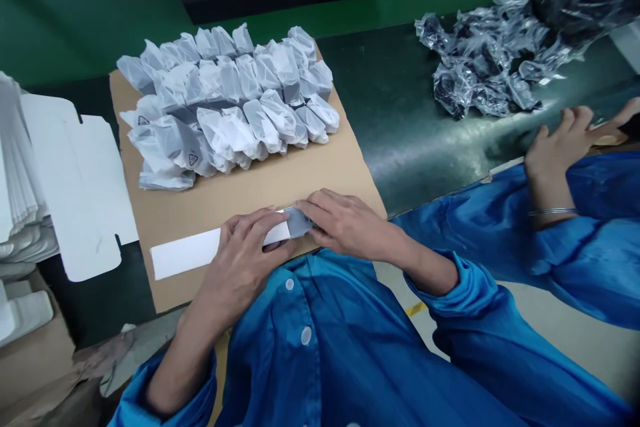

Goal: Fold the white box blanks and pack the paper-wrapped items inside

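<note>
A long white carton (186, 251) lies on a brown cardboard sheet (260, 180) near the front edge. My left hand (244, 260) wraps around the carton's right end. My right hand (340, 220) pinches a grey bagged item (299, 220) at the carton's open end, its fingers closed on the bag. Behind my hands, several white bagged items (230, 103) lie in rows on the same sheet.
Flat white carton blanks (80, 180) and a stack of them (17, 180) lie at the left. A heap of black items in clear bags (485, 60) sits on the dark green belt (410, 120). A co-worker's hand (560, 140) and blue sleeve rest at the right.
</note>
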{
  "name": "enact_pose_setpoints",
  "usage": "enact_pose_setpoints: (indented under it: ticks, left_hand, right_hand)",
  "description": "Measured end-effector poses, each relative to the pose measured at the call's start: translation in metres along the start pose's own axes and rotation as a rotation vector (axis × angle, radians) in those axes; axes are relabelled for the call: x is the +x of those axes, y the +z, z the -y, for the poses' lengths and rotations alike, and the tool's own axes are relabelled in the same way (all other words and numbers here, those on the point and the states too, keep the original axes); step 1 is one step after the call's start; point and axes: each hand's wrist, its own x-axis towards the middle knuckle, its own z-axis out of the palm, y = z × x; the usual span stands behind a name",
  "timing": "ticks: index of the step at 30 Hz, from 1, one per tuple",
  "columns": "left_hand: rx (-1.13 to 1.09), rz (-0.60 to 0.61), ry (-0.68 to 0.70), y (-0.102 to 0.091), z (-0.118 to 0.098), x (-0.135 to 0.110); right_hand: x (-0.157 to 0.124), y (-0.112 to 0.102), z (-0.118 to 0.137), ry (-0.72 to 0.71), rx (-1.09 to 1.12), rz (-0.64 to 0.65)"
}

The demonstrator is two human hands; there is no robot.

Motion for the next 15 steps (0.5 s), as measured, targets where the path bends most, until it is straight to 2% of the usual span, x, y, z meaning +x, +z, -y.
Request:
enact_pose_setpoints:
  ticks: [2,5,7,9,11,13,15]
  left_hand:
    - [0.011,-0.031,0.003,0.002,0.001,-0.003]
    - [0.026,-0.097,-0.011,0.008,0.001,-0.007]
    - [0.054,-0.144,-0.022,0.012,-0.003,-0.007]
    - [0.087,-0.182,-0.024,0.013,-0.008,-0.005]
    - [0.092,-0.208,-0.013,0.008,-0.012,-0.002]
    - [0.095,-0.238,-0.024,-0.004,-0.010,-0.003]
    - [0.178,-0.357,-0.175,-0.021,0.000,-0.012]
  right_hand:
    - [0.004,0.008,0.006,0.028,0.179,-0.081]
    - [0.005,0.023,0.023,0.149,0.605,-0.223]
    - [0.007,0.033,0.036,0.177,0.809,-0.246]
    - [0.011,0.038,0.046,0.185,0.867,-0.277]
    - [0.019,0.037,0.050,0.255,0.860,-0.311]
    - [0.026,0.027,0.044,0.341,0.837,-0.358]
    - [0.025,0.004,0.022,0.392,0.738,-0.441]
